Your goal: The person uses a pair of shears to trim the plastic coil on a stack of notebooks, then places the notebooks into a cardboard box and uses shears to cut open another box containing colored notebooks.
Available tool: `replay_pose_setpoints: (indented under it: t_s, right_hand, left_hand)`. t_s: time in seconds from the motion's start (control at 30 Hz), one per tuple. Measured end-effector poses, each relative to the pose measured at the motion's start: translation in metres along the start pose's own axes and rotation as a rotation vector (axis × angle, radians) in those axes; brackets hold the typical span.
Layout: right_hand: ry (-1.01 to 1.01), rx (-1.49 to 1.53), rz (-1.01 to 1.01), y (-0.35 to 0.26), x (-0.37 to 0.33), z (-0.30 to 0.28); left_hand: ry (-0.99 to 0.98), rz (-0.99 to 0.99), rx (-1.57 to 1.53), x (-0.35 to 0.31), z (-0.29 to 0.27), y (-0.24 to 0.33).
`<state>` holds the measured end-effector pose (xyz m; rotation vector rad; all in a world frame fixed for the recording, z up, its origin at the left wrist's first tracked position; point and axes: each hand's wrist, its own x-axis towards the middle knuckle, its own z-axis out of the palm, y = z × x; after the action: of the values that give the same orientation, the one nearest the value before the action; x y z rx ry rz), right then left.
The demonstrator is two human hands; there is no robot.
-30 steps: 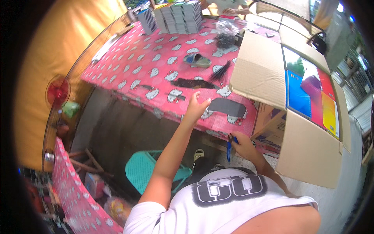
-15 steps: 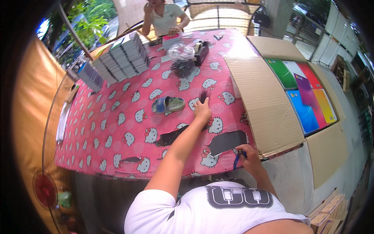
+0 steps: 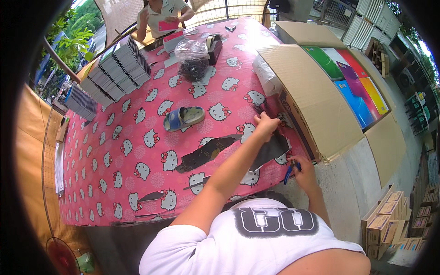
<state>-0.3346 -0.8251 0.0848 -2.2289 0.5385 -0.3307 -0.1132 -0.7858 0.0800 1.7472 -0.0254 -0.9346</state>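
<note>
My left hand [image 3: 267,125] is closed over the right part of the table, near the open carton. Thin dark strands [image 3: 259,109] fan out past its fingertips in a bundle; their exact kind is too blurred to tell. Close to the table's front edge, my right hand [image 3: 303,173] grips blue-handled pliers [image 3: 289,172], whose jaws I cannot make out clearly. A blue and pale slide sandal [image 3: 184,119] lies left of my left hand. Under my left forearm, dark patches [image 3: 208,152] show where the pink tablecloth [image 3: 133,160] is torn.
An open cardboard box [image 3: 311,105] with colourful notebooks [image 3: 353,87] stands at the right. Stacked notebooks [image 3: 114,71] fill the far left. A plastic bag of dark strands [image 3: 192,68] lies by a tape dispenser [image 3: 214,48]. Across the table, a person [image 3: 162,16] holds a pink item.
My left hand has moved right with the dark bundle, toward the carton. My right hand still holds the pliers. The view has shifted, and the person opposite has raised a pink item.
</note>
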Motion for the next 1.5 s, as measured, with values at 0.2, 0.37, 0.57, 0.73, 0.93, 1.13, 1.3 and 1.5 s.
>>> replay_pose_setpoints:
  t_s: [0.2, 0.37, 0.57, 0.73, 0.93, 1.13, 1.3, 1.5]
  right_hand:
    - [-0.153, 0.07, -0.172, 0.005, 0.032, 0.037]
    - [-0.522, 0.131, 0.061, -0.065, 0.072, 0.094]
    - [-0.476, -0.154, -0.187, -0.058, 0.102, 0.153]
    - [-0.071, -0.415, -0.069, -0.057, 0.151, 0.091]
    - [-0.101, -0.542, 0.36, -0.011, 0.192, 0.092]
    - [-0.103, -0.443, 0.262, -0.022, 0.193, 0.097]
    - [-0.051, -0.446, 0.232, -0.011, 0.19, 0.097]
    - [-0.037, -0.512, 0.218, 0.014, 0.172, 0.077]
  left_hand:
    - [-0.159, 0.002, -0.07, 0.006, -0.08, -0.017]
    - [-0.095, -0.071, -0.309, -0.007, -0.148, -0.054]
    - [0.155, 0.044, -0.174, -0.042, -0.186, -0.09]
    - [0.098, 0.062, -0.158, -0.078, -0.178, -0.097]
    - [0.165, 0.288, -0.052, -0.043, -0.158, -0.122]
    - [0.204, 0.396, 0.048, -0.021, -0.178, -0.138]
    - [0.065, 0.168, -0.166, -0.064, -0.166, -0.067]
    - [0.115, 0.324, -0.208, -0.062, -0.186, -0.028]
